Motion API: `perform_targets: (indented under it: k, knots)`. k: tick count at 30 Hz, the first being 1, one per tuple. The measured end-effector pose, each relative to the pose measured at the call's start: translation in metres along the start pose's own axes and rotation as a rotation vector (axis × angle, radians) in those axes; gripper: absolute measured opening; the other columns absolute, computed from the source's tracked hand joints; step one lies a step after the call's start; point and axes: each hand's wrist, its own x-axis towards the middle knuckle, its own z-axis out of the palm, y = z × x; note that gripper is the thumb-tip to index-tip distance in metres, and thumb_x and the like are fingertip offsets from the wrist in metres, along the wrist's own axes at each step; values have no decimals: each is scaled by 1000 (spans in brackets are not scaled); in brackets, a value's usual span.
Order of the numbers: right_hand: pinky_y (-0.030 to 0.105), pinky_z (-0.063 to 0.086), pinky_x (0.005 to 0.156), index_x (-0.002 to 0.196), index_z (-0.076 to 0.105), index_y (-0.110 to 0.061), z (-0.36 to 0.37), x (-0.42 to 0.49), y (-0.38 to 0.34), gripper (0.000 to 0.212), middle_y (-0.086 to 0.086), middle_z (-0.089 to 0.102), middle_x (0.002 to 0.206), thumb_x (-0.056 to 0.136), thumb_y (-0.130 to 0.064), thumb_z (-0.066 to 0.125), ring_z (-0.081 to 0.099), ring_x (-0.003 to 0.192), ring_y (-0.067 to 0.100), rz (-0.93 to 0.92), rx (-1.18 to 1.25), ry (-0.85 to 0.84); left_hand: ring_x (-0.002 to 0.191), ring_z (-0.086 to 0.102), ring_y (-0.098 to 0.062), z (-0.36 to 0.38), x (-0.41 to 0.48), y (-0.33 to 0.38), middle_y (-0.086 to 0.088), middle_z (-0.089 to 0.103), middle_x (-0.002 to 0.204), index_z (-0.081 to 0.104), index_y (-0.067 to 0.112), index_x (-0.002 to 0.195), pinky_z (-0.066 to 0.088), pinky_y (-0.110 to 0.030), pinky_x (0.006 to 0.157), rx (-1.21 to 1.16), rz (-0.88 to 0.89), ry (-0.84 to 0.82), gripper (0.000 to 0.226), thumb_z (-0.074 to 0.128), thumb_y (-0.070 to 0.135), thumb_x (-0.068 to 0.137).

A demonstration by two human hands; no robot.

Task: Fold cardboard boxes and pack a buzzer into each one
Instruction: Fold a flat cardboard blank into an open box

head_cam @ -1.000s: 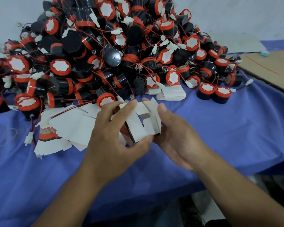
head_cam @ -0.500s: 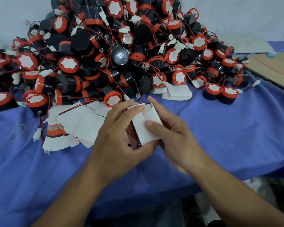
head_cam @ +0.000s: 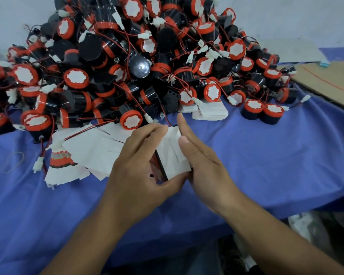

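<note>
Head view: left hand (head_cam: 139, 175) grips the half-folded white box (head_cam: 173, 155), fingers curled round it; right hand (head_cam: 203, 167), fingers straight, presses its right face; box is held just near of the buzzer pile (head_cam: 127, 66), over blue cloth (head_cam: 266, 155); best to press flaps flush and avoid crushing the walls.

Bare left hand (head_cam: 139, 175) with short, plain fingernails, bare right hand (head_cam: 205, 169) with a short-trimmed thumbnail, creased knuckles, left forearm (head_cam: 83, 241) and right forearm (head_cam: 276, 235) uncovered along their whole visible length

White folded box (head_cam: 172, 153) before buzzer heap (head_cam: 127, 66)
</note>
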Motion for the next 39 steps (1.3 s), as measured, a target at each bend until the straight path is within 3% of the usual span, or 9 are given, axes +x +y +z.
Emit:
perform_targets:
  k: [6,9,13,17,25,28,32,37,39]
  knots:
    - [48,47,110,128,59,-45,-1,1,-4,45,0,64,136,94,-15,59,61,125,19,-38,121,53,124,53,-16,2,-2,6,-9,54,134,55,-4,133,42,-17,102,-1,11,34,73,74,43,79]
    - [42,55,99,144,48,-38,-4,-1,-6,55,6,57,140,99,-9,62,64,119,17,-45,-41,89,126,52,-19,5,-3,8,-11,54,135,54,-6,134,42,-20,105,13,12,49,75,70,45,82]
    - [25,59,80,159,21,-23,-21,0,-16,96,-9,65,124,80,-34,75,71,103,9,20,-197,25,135,43,-12,2,-4,1,-4,47,142,48,-3,140,34,-16,111,-4,59,-25,82,78,44,79]
    - [19,52,87,154,34,-29,-36,-3,-20,84,-14,65,115,85,-29,81,64,104,5,-147,-727,-155,140,31,0,-2,-6,-13,9,38,148,40,9,149,26,-14,113,-58,102,-180,80,67,48,85]
    - [41,34,115,119,63,-4,-36,-1,-1,47,9,63,120,76,-17,78,55,120,31,-581,-1394,-234,123,54,-36,3,-6,-24,-17,60,130,58,-3,130,41,-50,107,323,214,-246,65,60,46,87]
    - [46,27,122,108,61,-2,-33,-3,-1,43,21,56,136,75,-22,80,38,144,41,-463,-1511,-104,115,57,-40,2,-3,-21,-17,63,111,68,-1,107,43,-53,104,461,187,-229,50,75,41,82]
    - [49,39,112,110,60,-2,-20,-8,-4,55,26,49,147,72,-31,86,44,140,42,-183,-1582,16,94,59,-34,2,-1,-11,-15,62,100,69,3,98,50,-47,83,527,121,-204,45,84,37,73]
    - [45,44,107,92,63,-9,-6,-13,-4,38,18,69,109,76,-38,81,61,119,37,-197,-1801,172,84,59,-34,7,-4,-6,-16,61,97,68,0,105,54,-45,68,433,1,-209,50,92,12,62]
    - [32,49,79,87,58,-15,-5,-14,-8,35,5,67,87,76,-40,80,65,84,24,-126,-1815,158,85,62,-35,11,-8,-5,-18,63,100,68,-3,105,57,-43,68,343,-37,-201,51,92,2,60]
